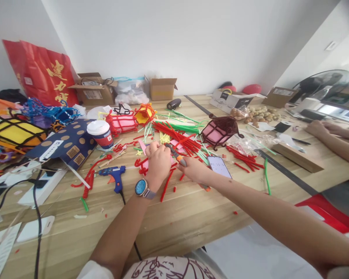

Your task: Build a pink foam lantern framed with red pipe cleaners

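My left hand (159, 162), with a watch on its wrist, is closed over the middle of the table; what its fingers pinch is hidden. In my right hand (193, 169) are pliers (178, 158) with grey and orange handles, their dark jaws close to my left fingertips. Red pipe cleaners (180, 138) lie in a loose pile just beyond both hands, with green and white ones behind them. Short red pieces surround my hands. To the left rests a blue glue gun (114, 175). A phone (219, 166) showing a timer lies beside my right forearm.
Pipe-cleaner lanterns stand behind: a red-and-pink one (123, 123) and a dark brown-and-pink one (219, 131). A paper cup (100, 133) stands by a blue dotted box (81, 135). Cables run from a power strip (43, 190). Another person's arms (334, 135) rest at right.
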`<state>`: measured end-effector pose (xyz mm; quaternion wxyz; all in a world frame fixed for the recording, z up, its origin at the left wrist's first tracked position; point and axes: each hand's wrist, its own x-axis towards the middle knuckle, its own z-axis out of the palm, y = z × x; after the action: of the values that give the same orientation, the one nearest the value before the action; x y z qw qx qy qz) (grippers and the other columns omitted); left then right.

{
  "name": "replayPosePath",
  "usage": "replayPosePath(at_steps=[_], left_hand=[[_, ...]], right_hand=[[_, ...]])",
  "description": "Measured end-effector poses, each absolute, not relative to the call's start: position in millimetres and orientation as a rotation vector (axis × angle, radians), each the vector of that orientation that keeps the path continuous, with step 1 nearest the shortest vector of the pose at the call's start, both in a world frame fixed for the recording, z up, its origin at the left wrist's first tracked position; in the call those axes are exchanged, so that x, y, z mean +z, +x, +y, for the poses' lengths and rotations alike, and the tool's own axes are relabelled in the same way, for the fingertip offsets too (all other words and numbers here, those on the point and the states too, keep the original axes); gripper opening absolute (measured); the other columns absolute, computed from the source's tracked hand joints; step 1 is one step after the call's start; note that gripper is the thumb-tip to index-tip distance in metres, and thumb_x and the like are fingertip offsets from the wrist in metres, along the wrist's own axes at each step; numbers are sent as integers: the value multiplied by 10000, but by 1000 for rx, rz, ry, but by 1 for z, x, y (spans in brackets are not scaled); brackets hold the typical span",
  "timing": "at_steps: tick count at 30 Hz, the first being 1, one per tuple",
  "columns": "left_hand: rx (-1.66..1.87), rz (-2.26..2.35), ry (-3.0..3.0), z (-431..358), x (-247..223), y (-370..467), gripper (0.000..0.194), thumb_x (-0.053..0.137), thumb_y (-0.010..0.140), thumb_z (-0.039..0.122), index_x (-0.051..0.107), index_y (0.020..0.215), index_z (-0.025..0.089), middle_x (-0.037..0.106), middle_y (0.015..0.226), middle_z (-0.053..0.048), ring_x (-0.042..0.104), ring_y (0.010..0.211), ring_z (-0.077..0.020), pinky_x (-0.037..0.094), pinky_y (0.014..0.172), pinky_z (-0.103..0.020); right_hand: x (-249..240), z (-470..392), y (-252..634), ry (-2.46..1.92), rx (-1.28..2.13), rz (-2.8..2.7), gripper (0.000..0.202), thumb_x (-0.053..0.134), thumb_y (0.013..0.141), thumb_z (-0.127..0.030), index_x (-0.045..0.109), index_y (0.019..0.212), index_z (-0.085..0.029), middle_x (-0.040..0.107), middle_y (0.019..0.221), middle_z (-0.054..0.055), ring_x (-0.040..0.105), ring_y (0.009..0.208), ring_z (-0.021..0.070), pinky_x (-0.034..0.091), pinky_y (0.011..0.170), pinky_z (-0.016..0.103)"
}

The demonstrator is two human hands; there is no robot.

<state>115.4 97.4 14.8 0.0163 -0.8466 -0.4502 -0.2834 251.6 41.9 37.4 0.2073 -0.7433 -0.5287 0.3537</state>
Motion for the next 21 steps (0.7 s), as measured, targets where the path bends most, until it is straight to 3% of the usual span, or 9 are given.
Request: replayPosePath(at_steps=[3,9,15,18,21], left_hand=[[-869,-1440,-2648,102,12,116,284,419,913,115,672,807,185,678,867,-116,533,942,-287,385,858,-468],[-911,-1449,-2623,106,12,107,289,444,930,177,653,734,219,684,881,-93,468,1050,-316,360,877,-482],[-945,-1434,-2660,103,19,102,315,460,917,173,626,654,222,679,821,-82,463,1003,-308,355,830,-477],[-951,-1446,-2672,102,20,103,316,477,902,164,615,626,231,680,800,-82,473,985,-308,359,798,-476],[-963,-1474,-2666,103,19,104,319,462,906,164,623,639,228,676,805,-93,483,992,-312,365,801,-481]], right_hand=[[29,47,250,-2039,905,-1483,166,645,840,-192,498,767,-211,615,758,54,596,772,186,386,581,222],[32,43,238,-1856,1270,-1428,277,521,928,-332,391,706,-228,493,590,-43,510,496,111,472,523,228],[41,40,244,-1890,1292,-1493,255,524,924,-274,417,699,-218,499,578,-40,523,501,115,469,524,233],[42,42,246,-2033,1103,-1559,284,593,874,-226,434,639,-212,519,557,-8,554,560,154,422,546,249],[43,44,244,-2102,900,-1593,201,638,829,-175,485,702,-204,627,735,69,622,785,225,409,630,269]])
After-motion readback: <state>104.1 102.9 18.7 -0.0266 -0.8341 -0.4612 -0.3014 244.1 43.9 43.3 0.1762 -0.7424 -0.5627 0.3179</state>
